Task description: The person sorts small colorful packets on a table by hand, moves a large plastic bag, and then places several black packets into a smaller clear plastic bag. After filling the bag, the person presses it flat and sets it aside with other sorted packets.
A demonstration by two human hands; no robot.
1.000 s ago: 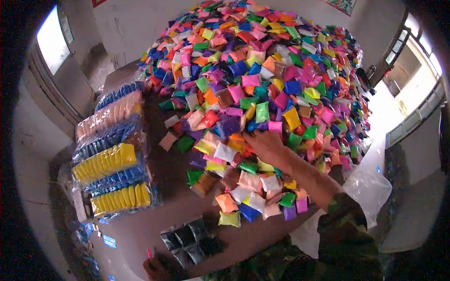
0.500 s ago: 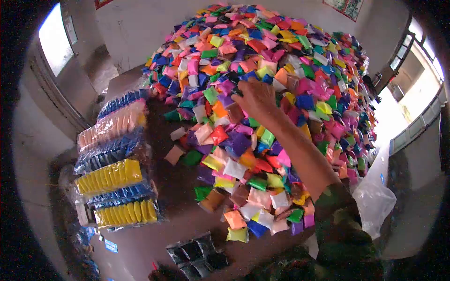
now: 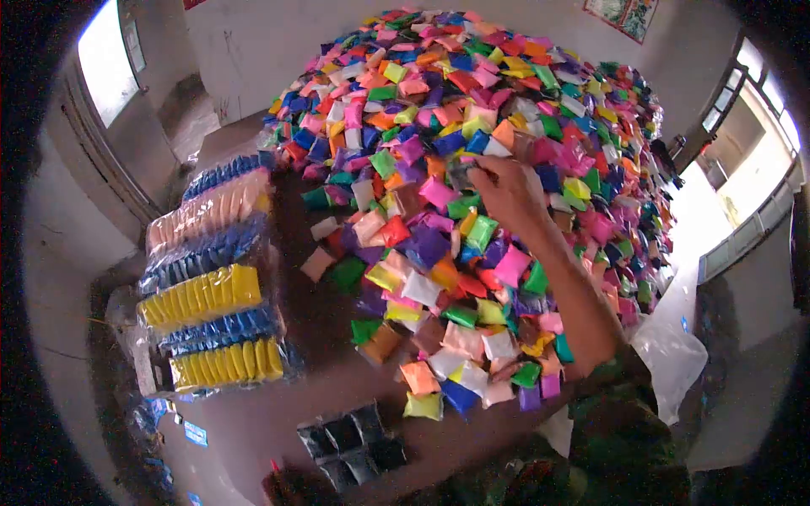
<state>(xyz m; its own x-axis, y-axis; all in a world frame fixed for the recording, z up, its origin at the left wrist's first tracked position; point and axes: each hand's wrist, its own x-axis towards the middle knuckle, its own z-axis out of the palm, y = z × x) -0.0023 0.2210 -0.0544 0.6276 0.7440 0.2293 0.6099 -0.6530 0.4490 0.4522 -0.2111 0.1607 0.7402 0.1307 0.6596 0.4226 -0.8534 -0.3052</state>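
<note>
My right hand (image 3: 510, 192) is over the middle of a large heap of small coloured packets (image 3: 426, 244). Its fingers are closed on a dark packet (image 3: 461, 175), which looks black and is slightly blurred. Near the table's front edge lies a group of black packets (image 3: 353, 443), set side by side in two rows. My left hand does not show.
On the left of the brown table (image 3: 295, 337) lie clear bags holding rows of yellow packets (image 3: 201, 297), blue packets (image 3: 221, 327) and peach packets (image 3: 207, 215). A clear plastic bag (image 3: 669, 363) hangs at the right edge.
My right hand has drawn back toward me and a little to the right, and a dark packet now shows at its fingertips. The view has shifted slightly.
</note>
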